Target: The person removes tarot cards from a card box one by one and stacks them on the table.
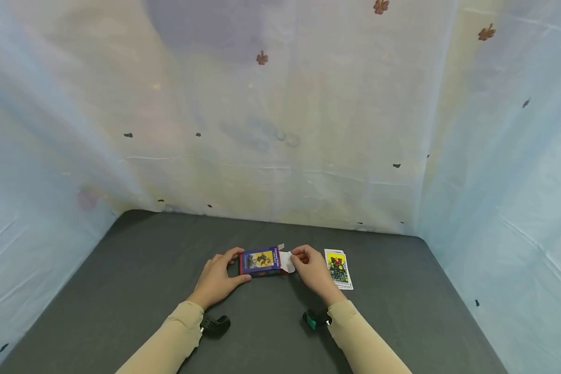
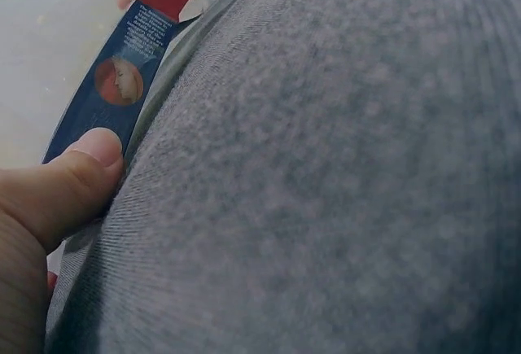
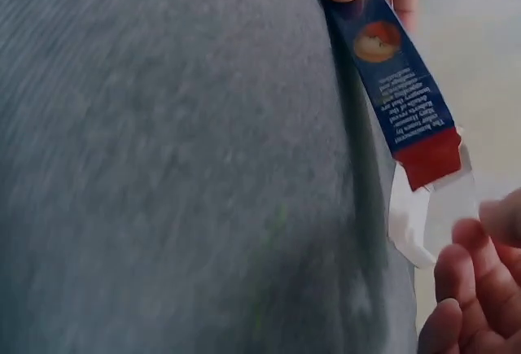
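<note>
A dark blue card box (image 1: pixel 261 259) with a yellow picture on its upper face lies flat on the table. My left hand (image 1: pixel 217 280) grips its left end, thumb along the near side and fingers at the far side. The box's right end stands open, with a white-lined flap (image 1: pixel 286 262) folded out. At that end my right hand (image 1: pixel 314 272) pinches the flap's edge between thumb and forefinger. A red side tab (image 3: pixel 431 159) sticks out beside it in the right wrist view. The inside of the box is hidden.
Just right of my right hand lies a small stack of picture cards (image 1: pixel 338 268), the top one yellow with dark figures. A dark grey cloth covers the table (image 1: pixel 262 343). Pale patterned sheets (image 1: pixel 280 114) hang behind it and along both sides.
</note>
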`<move>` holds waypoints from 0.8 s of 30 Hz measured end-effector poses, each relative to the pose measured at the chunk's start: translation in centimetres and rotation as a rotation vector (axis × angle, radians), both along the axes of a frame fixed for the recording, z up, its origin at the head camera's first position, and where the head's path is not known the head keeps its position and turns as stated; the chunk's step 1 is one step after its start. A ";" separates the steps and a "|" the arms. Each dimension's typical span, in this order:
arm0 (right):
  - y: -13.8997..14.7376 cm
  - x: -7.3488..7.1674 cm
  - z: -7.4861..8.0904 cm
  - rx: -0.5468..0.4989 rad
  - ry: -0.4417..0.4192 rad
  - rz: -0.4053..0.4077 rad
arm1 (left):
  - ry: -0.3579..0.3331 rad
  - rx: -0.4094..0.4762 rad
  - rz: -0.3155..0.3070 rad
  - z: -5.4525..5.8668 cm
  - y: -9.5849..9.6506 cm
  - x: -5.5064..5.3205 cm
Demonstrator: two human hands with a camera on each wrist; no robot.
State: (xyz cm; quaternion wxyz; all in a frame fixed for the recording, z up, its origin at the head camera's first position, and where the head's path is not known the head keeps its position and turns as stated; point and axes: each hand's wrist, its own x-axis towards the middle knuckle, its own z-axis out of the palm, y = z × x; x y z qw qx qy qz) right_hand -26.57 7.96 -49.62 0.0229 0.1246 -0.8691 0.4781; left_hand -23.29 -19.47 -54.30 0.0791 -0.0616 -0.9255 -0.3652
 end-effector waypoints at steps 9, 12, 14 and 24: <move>-2.0 0.9 -0.2 -0.129 -0.163 0.080 | -0.022 0.003 0.005 0.0 -0.1 0.1; -2.5 1.2 -0.1 -0.124 -0.206 0.102 | -0.017 0.006 0.013 0.0 -0.2 0.2; -2.7 1.2 0.0 -0.135 -0.241 0.123 | -0.009 0.001 0.020 0.0 -0.3 0.1; -3.5 1.0 -0.6 -0.200 -0.374 0.152 | -0.005 -0.013 0.029 0.1 -0.4 0.2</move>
